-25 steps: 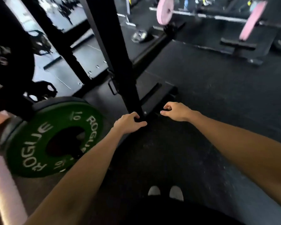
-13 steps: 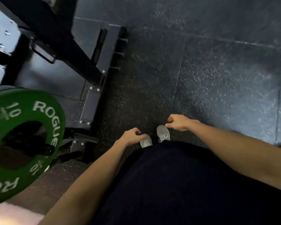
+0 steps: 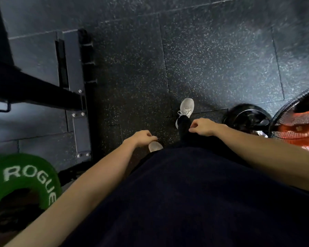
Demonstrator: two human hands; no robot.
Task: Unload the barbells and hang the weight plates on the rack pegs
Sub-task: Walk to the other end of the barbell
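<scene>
- So, green weight plate (image 3: pixel 23 177) sits at lower left of the view, white "ROGUE" lettering on its face, dark centre hole; its lower and left parts run out of frame.
- What carries it is not clear from here; dark hardware shows through the hole.
- Black rack frame (image 3: pixel 43 90) is just beyond the plate, a beam running across to a bolted base plate (image 3: pixel 78 132) on the floor.
- My left hand (image 3: pixel 141 138) hangs in front of me, fingers loosely curled, holding nothing, well apart from the plate.
- My right hand (image 3: pixel 203 129) likewise: loose curl, thumb near forefinger, nothing in it.
- Both forearms bare, reaching out over my dark shirt (image 3: pixel 185 202).
- White shoes: right one (image 3: pixel 186 107) stepped forward, only the toe of the left one (image 3: pixel 154 146) visible just below my left hand.
- Floor is black speckled rubber tiles (image 3: pixel 212 59).
- At right edge: a round black fan base (image 3: pixel 246 116) and a wire fan guard (image 3: pixel 296 111) with orange behind it, both beside my right forearm.
</scene>
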